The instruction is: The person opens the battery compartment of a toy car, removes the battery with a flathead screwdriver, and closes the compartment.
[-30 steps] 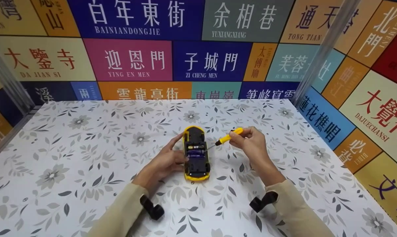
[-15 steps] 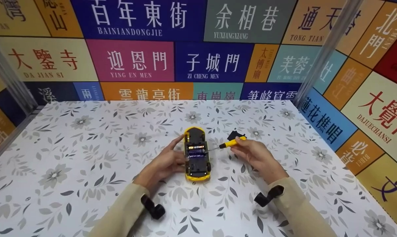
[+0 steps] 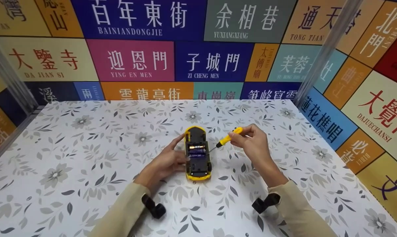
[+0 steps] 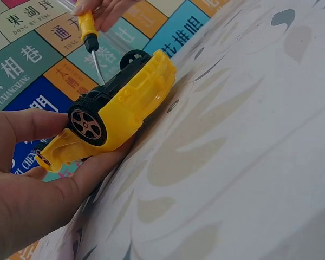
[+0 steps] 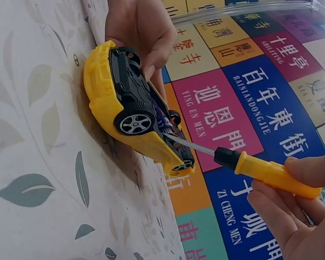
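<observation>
Toy car [image 3: 199,166]: lay underside up between my hands, over the floral tabletop [image 3: 113,131].
Left hand [image 3: 167,161]: gripped the car's side.
Batteries [image 3: 197,151]: plain in the head view, hidden in the left wrist's.
Right hand [image 3: 255,143]: pinched the screwdriver [image 5: 273,176], shaft pointing at the car.

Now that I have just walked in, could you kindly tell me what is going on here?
A person is working on a yellow toy car turned with its underside showing. The left hand grips the car by its side, while the right hand holds a yellow-handled screwdriver, its tip at the edge of the open battery compartment. Batteries are lying inside; whether the tip touches one is too small to tell.
</observation>
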A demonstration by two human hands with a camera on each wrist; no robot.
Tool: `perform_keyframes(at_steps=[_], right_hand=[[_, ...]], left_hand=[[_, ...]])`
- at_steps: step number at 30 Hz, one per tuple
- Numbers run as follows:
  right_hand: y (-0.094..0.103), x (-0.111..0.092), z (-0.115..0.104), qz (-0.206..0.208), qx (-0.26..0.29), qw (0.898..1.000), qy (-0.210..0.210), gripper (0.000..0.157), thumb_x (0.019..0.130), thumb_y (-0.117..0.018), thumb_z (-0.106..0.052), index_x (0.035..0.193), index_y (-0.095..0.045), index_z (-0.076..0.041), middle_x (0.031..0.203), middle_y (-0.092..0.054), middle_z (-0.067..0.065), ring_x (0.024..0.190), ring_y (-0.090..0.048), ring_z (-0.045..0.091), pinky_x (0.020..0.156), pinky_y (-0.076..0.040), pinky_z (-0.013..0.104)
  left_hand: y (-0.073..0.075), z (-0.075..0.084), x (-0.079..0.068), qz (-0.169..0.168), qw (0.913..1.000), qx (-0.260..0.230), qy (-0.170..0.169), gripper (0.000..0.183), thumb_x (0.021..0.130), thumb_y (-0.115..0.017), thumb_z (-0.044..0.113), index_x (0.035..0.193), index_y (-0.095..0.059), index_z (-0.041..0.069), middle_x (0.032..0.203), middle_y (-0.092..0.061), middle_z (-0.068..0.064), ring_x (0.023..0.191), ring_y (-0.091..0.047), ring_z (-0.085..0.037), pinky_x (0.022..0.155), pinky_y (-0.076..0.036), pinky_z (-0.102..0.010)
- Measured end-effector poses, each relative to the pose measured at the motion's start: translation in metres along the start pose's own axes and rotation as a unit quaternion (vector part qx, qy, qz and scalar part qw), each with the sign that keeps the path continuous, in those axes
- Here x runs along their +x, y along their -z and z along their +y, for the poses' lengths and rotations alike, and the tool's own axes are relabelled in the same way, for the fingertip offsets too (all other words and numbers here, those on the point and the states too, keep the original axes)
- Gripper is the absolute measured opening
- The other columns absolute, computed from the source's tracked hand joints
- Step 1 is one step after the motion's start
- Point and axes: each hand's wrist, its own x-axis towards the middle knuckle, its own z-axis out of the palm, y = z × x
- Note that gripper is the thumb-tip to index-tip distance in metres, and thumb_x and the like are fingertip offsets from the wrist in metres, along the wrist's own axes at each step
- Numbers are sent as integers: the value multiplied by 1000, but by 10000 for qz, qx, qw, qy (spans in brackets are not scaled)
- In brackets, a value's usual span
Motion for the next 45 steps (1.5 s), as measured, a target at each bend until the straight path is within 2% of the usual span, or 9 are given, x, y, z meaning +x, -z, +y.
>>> perform_keyframes(at_steps=[10,16,19,26,32,36,37,41,45], right_hand=[[-5,-9,-3,-60,-324,9988,361,30,89,-76,-15,103,-54,1,110,-65,14,93,-71,12,84,-62,25],[-8,-12,-4,52,-421,9975,558,28,88,-76,-11,102,-55,1,104,-66,13,89,-71,11,81,-62,24],[-9,-14,-4,92,-546,9964,641,27,88,-77,-12,100,-56,0,103,-67,13,91,-71,13,80,-62,24],[-15,-23,-6,276,-1295,9861,1009,25,85,-81,-17,95,-61,-5,98,-71,11,87,-72,18,69,-58,20],[-21,-29,-5,256,-1589,9777,1347,26,84,-82,-17,95,-61,-6,96,-73,11,90,-74,22,71,-58,19],[-19,-23,-2,272,-1372,9842,1082,26,85,-81,-16,95,-59,-5,96,-72,10,89,-73,19,71,-58,18],[-18,-21,-1,254,-1222,9877,939,25,86,-80,-15,95,-59,-5,96,-72,10,88,-73,19,68,-57,18],[-13,-11,4,85,-568,9976,379,26,88,-77,-12,98,-56,-2,96,-70,9,83,-73,14,71,-59,17],[-5,0,7,-32,165,9998,-128,29,90,-75,-12,102,-53,1,99,-65,8,83,-74,13,80,-62,24]], left_hand=[[-2,0,-1,17,10000,17,-73,101,80,-53,-19,160,-20,33,99,-72,-12,81,-70,-24,79,-62,-46],[-2,-1,1,45,10000,-1,-64,101,79,-53,-19,160,-20,32,88,-70,-9,78,-68,-22,78,-61,-45],[-2,-1,1,78,10000,-1,-60,101,79,-53,-19,160,-20,32,90,-69,-10,79,-68,-22,79,-62,-45],[-3,-1,1,99,9998,10,-154,100,79,-54,-19,159,-24,33,101,-71,-13,82,-70,-25,79,-62,-47],[-4,-1,0,17,9997,94,-245,99,80,-53,-19,159,-23,31,96,-71,-10,77,-68,-21,73,-62,-42],[-3,-1,-1,30,9997,89,-203,99,79,-53,-18,159,-23,32,103,-71,-13,80,-70,-23,77,-62,-44],[-3,-1,-1,23,9997,102,-198,99,80,-53,-18,159,-22,32,106,-71,-14,81,-70,-24,78,-62,-45],[-2,-2,-2,20,9997,166,-179,99,80,-54,-18,160,-21,32,113,-71,-19,83,-71,-25,82,-62,-47],[-2,-2,-1,12,9996,216,-181,100,79,-55,-17,160,-21,32,111,-72,-17,83,-71,-25,81,-62,-48]])
